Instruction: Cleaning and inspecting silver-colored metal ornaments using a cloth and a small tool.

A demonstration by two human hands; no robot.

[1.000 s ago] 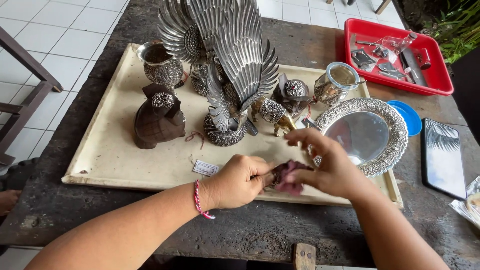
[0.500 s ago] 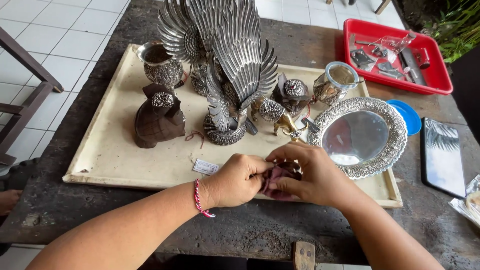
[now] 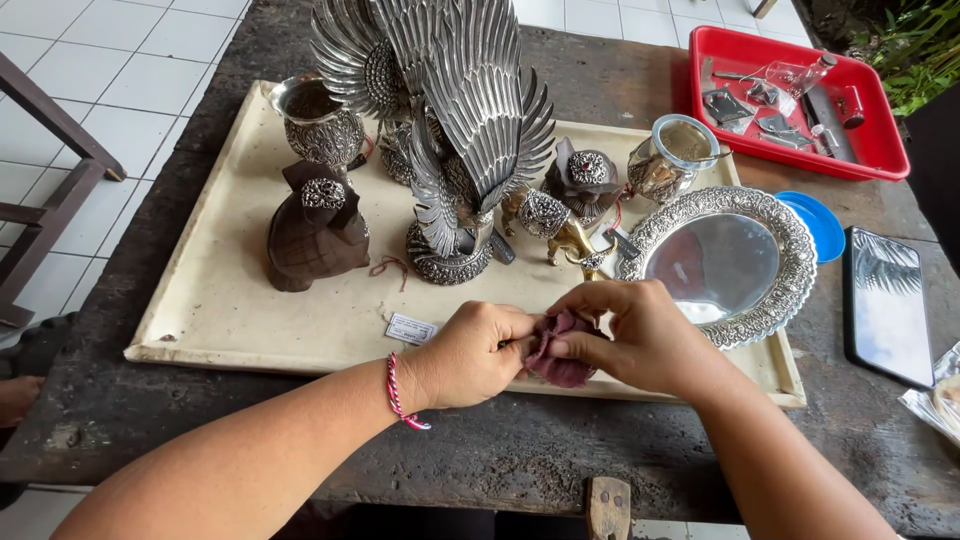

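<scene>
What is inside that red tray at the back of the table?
The red tray holds several small tools and a small clear bottle; they overlap, so anything beneath them, and what each piece is, stays hidden.

On the board (image 3: pixel 230 320), the winged statue (image 3: pixel 455 130) stands between turtle figure (image 3: pixel 315 235) left and round tray (image 3: pixel 730 262) right.

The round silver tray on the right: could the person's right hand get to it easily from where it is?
Probably yes. The right hand lies just beside the silver tray, nothing between them, though it now pinches a maroon cloth with the left hand.
</scene>
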